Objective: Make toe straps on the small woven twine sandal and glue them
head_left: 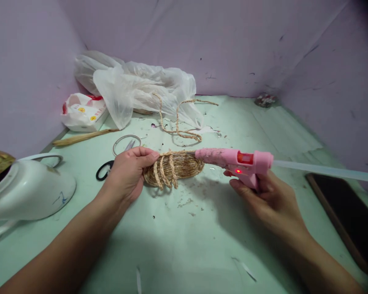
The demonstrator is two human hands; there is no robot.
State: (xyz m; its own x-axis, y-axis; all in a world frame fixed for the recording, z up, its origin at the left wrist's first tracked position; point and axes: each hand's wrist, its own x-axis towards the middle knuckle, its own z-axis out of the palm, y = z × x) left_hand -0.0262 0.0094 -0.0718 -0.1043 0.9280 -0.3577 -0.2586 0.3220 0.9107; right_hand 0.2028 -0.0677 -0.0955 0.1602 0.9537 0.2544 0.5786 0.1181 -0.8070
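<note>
My left hand [127,173] pinches the left end of an oval piece of coiled straw cord [187,165], shaped like a small sole. Several short strips of braided straw cord [162,171] lie across its left half. In my right hand [268,194] is a pink hot glue gun [223,157], its red light lit and its nozzle touching or just above the upper edge of the oval. A translucent glue stick [319,168] juts from the gun's back end. Beyond the oval, a loose braided straw cord [178,122] curves over the table. My left hand partly covers black-handled scissors [103,170].
At the back sit a crumpled plastic bag [147,83] and a white packet [84,112], with a straw bundle [86,137] in front. A white enamel mug [43,190] lies tipped at the left. At the right edge is a dark phone [346,216]. Purplish walls enclose the green table [178,245].
</note>
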